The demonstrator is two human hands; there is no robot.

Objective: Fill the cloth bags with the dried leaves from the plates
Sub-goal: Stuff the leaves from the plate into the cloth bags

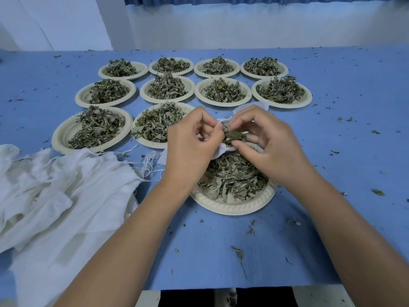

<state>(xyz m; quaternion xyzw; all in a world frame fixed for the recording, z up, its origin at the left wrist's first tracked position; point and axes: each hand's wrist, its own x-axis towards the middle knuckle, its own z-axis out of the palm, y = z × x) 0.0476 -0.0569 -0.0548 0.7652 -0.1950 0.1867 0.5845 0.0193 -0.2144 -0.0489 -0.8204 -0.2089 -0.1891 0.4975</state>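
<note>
Cloth bag (pixel 221 151) hangs just above the near plate (pixel 232 208), hem pinched open by my left hand (pixel 190 140); it looks thin, floppy and near weightless, so hold the rim, not the body. Right hand (pixel 265 142) pinches a clump of dried leaves (pixel 234 136) at the mouth: probably brittle, light, crumb-shedding, so grip loosely. Spare bags (pixel 66 185) lie left of that plate.

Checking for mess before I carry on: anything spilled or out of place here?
Loose leaf crumbs are scattered over the blue table, off the plates, with a sprig near the front edge. The spare cloth bags lie in a rumpled heap at left.
</note>
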